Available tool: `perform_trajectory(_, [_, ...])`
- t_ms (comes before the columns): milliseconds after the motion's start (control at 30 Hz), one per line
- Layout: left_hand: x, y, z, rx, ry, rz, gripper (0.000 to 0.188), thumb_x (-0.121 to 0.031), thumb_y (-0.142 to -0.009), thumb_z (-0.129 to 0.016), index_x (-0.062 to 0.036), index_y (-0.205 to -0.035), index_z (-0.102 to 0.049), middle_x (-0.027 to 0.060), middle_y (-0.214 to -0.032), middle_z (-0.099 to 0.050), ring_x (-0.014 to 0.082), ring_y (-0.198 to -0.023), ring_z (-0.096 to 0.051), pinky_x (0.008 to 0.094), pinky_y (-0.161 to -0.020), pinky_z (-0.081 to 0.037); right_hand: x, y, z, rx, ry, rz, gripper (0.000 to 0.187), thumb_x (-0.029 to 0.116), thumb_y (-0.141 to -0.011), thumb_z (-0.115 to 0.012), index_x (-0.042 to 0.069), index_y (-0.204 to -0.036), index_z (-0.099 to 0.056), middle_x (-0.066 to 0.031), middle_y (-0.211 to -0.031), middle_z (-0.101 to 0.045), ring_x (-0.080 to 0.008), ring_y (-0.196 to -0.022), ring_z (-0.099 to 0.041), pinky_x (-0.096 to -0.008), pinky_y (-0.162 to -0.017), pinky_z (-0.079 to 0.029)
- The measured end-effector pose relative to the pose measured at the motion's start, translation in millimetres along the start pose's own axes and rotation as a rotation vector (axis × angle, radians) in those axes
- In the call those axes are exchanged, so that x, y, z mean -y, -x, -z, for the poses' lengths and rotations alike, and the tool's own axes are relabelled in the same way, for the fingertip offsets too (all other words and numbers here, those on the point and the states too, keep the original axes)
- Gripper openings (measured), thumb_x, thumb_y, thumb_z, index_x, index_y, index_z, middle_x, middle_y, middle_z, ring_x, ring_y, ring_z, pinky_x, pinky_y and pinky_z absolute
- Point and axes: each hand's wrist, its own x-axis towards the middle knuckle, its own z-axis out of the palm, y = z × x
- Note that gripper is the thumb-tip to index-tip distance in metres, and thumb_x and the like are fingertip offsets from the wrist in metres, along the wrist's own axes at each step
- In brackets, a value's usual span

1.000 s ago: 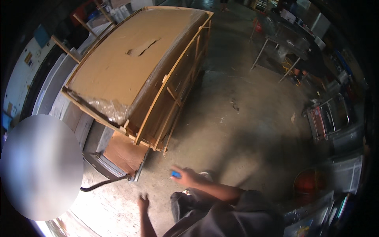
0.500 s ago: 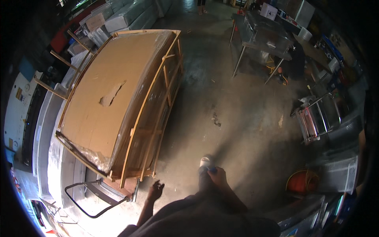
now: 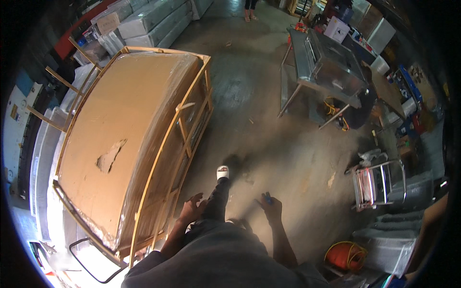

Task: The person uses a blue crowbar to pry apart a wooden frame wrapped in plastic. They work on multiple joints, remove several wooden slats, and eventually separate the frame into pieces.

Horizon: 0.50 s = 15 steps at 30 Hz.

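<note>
A small blue object (image 3: 269,196) sits in the person's right hand (image 3: 272,211), held between the thumb and bent fingers in front of the body; it is too small here to say just what it is. That hand is mostly closed around it, with the concrete floor (image 3: 297,158) below. To its left, the left hand (image 3: 193,209) is half open, fingers loosely bent, gripping nothing, near the right side of a large slatted wooden crate (image 3: 181,107). Between the two hands, a leg in dark trousers (image 3: 216,199) reaches forward, its foot in a white slide sandal (image 3: 222,169). The crate fills much of the left and encloses a cardboard-topped load (image 3: 120,101) wrapped in clear film, with a ragged tear (image 3: 111,156) in the cardboard. At the crate's near end, a bent black handle (image 3: 72,252) shows. Beyond the crate, at the far left, long wrapped packages (image 3: 153,23) lie stacked. On the far right, a metal table (image 3: 300,72) bears a steel cabinet (image 3: 338,62), a white box (image 3: 336,29) just behind. Nearer on the right stands a tubular metal frame (image 3: 385,177), and nearer again a round orange container (image 3: 342,256) with yellow cord. Another person's legs (image 3: 249,7) stand at the far end.
</note>
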Motion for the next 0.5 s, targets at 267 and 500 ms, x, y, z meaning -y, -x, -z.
perform_trajectory(267, [-62,-321,58,-0.201,-0.031,-0.079,0.045,-0.024,-0.091,-0.063,0.0045,-0.125,-0.056,0.0282,-0.121,-0.06,0.0439,-0.117,-0.055,0.0488,-0.101,-0.044,212,-179,2,-0.002,-0.074,-0.01,0.022,0.022,-0.094,-0.067,0.0,-0.09,-0.067,0.0023,-0.069,-0.056,-0.0037,-0.054,-0.046,-0.0221,-0.047,-0.034])
perform_trajectory(500, [-92,-583,108,-0.491,-0.339,-0.018,0.064,-0.034,-0.09,-0.063,0.0023,-0.139,-0.043,0.0291,-0.132,-0.052,0.0436,-0.124,-0.05,0.0494,-0.105,-0.041,365,-342,12,0.056,-0.283,0.366,0.025,0.025,-0.094,-0.066,0.002,-0.085,-0.059,0.0047,-0.063,-0.049,-0.0028,-0.051,-0.041,-0.0212,-0.046,-0.03])
